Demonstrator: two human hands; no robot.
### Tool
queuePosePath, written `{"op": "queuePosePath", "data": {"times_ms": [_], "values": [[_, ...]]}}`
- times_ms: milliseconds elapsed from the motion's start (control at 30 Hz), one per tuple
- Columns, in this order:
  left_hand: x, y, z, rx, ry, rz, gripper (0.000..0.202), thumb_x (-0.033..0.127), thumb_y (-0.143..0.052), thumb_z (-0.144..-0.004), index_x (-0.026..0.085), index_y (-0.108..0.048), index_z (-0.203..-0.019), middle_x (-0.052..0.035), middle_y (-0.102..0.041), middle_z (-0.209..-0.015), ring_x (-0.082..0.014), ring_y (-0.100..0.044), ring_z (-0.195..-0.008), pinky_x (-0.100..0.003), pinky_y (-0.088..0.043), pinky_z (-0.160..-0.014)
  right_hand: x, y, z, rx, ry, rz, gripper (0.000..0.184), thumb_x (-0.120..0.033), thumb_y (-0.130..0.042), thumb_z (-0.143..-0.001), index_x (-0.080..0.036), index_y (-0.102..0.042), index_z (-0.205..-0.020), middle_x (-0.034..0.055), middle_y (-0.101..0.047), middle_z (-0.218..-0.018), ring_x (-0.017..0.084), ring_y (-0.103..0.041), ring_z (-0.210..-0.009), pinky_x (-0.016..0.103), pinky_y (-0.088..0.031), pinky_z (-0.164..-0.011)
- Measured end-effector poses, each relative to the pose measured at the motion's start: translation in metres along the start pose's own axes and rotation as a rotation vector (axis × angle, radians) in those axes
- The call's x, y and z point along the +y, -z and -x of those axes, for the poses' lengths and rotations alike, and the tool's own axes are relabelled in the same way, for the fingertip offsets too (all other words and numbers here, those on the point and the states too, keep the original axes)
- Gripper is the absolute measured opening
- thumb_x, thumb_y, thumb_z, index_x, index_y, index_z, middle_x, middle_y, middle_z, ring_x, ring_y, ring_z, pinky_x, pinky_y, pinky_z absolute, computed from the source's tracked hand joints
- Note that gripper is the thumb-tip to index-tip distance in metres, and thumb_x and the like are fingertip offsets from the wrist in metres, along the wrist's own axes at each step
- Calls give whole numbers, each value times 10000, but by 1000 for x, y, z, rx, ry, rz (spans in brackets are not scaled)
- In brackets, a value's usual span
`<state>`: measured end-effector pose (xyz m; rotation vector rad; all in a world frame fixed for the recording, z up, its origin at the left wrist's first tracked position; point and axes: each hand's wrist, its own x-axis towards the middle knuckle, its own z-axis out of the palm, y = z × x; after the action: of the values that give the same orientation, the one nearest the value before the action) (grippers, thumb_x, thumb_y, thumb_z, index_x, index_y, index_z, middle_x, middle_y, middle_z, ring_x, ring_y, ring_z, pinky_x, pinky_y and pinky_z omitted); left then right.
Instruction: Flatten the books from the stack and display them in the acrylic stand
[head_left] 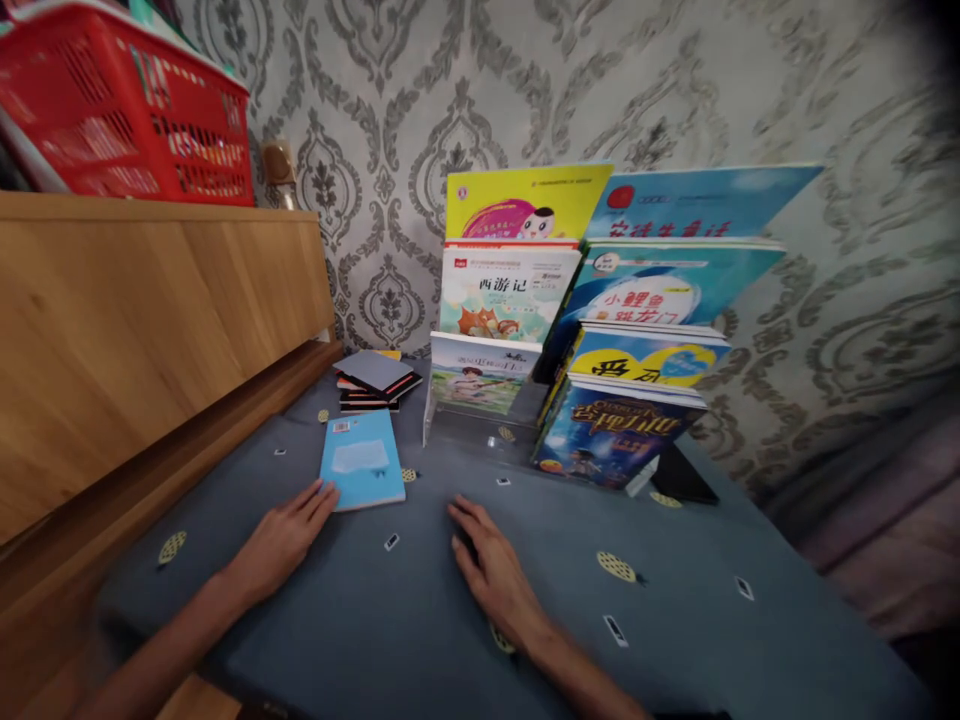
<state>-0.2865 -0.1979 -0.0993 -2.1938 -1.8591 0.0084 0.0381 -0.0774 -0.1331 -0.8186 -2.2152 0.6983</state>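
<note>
A light blue book (363, 460) lies flat on the cloth-covered table, its barcode side up. My left hand (283, 535) rests with fingers stretched out, the fingertips at the book's lower left corner. Whether they press on the cover or only touch its edge, I cannot tell. My right hand (491, 570) lies on the cloth to the right of the book, fingers extended and holding nothing. Behind the blue book is a pile of dark and grey books (377, 375). A clear stand (480, 432) bears tiers of upright picture books, among them a dark blue one (615, 430) at front right.
At the left stands a wooden cabinet (150, 340) with a red plastic basket (135, 110) on top. A dark flat object (684, 475) lies beside the stand's right side. Patterned wallpaper (390, 130) covers the wall behind. Dark cloth (892, 520) hangs at the right.
</note>
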Motion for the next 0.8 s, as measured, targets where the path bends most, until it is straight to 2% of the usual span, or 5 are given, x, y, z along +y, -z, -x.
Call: {"op": "queuePosePath", "data": {"times_ms": [100, 167, 367, 533, 800], "values": [[5, 14, 35, 55, -78, 163, 444, 195, -363, -980, 259, -510, -1394, -40, -576, -1404, -207, -492, -1338, -373, -466, -1060, -4, 2, -2, -11, -14, -6, 413, -278, -428, -950, -182, -575, -1324, 143, -532, -1421, 273, -510, -1313, 508, -434, -1095], [2, 22, 36, 57, -86, 293, 381, 337, -398, -1003, 267, -566, -1338, -29, -620, -1353, -203, -559, -1271, -384, -442, -1089, -5, 2, -3, -14, -27, -4, 412, -281, -427, -947, -168, -582, -1312, 152, -535, -1414, 277, -511, -1310, 511, -430, -1097], [-26, -2, -35, 53, 169, 438, 540, 487, -326, -987, 167, -534, -1368, -96, -524, -1448, -258, -478, -1348, -432, -373, -1135, -5, 0, -4, -6, -11, 11, 410, -250, -421, -936, -171, -582, -1304, 151, -549, -1387, 265, -525, -1292, 507, -431, -1091], [-32, -32, -95, 51, 316, 373, 595, 433, -296, -964, 59, -482, -1387, -168, -450, -1492, -288, -364, -1421, -458, -312, -1162, -8, 2, -4, -17, -11, 36, 415, -233, -420, -937, -183, -568, -1322, 138, -537, -1400, 246, -510, -1306, 481, -416, -1109], [-3, -32, -81, 75, 264, 346, 549, 395, -300, -985, 88, -443, -1417, -154, -433, -1507, -258, -359, -1426, -448, -300, -1171, -10, 4, -5, -20, 3, 13, 412, -224, -430, -938, -183, -577, -1321, 142, -552, -1386, 257, -518, -1296, 495, -423, -1098]]}}
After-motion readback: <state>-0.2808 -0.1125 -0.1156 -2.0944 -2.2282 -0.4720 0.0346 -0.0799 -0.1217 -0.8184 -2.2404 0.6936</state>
